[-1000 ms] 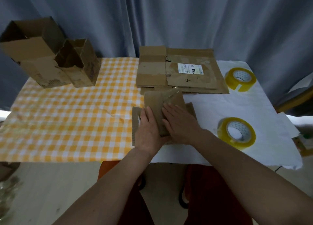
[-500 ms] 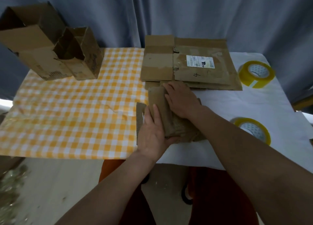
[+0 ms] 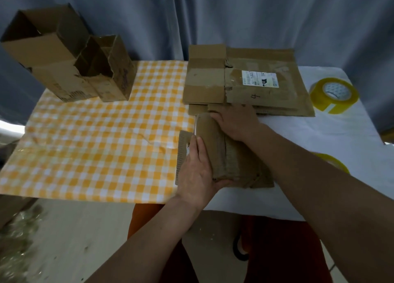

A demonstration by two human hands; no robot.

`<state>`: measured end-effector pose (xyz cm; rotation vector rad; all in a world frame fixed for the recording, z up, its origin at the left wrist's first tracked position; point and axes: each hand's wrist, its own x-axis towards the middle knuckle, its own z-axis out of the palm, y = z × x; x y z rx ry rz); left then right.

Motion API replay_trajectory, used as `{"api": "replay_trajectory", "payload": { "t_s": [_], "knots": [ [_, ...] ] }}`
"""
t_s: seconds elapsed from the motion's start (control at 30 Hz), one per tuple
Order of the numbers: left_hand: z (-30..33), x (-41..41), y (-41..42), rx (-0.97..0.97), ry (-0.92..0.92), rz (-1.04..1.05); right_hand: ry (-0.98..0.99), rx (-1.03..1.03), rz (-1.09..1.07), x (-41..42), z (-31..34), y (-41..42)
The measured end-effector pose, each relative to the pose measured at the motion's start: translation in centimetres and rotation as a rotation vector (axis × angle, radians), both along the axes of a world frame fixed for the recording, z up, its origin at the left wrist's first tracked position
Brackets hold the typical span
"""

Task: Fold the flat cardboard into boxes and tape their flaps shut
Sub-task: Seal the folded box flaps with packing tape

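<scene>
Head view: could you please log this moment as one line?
step: folding | left hand: holds small cardboard | right hand: grips its far end | tape rolls: untouched | flat stack: waiting
</scene>
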<state>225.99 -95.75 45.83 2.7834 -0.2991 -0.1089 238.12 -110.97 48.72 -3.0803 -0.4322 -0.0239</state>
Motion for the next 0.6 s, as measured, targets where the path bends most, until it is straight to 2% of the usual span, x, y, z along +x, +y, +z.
{"api": "replay_trajectory", "payload": {
  "t_s": [0.1, 0.3, 0.5, 0.6],
  "knots": [
    [0.1, 0.1, 0.0, 0.018, 0.005, -0.011, 0.005, 0.188, 0.020, -0.2, -0.5, 1.8],
    [0.4, 0.2, -0.3, 0.135, -0.032, -0.018, 0.086, 0.253, 0.072, 0.6, -1.2, 4.6],
    [1.0, 0.0, -0.5, 0.175, 0.011, -0.003, -0.051, 0.018, -0.238, 1.1, -1.6, -0.2],
    [1.4, -0.2, -0.7, 0.136, 0.060, 0.019, -0.011, 0.118, -0.374, 0.7, -1.8, -1.5]
  ]
}}
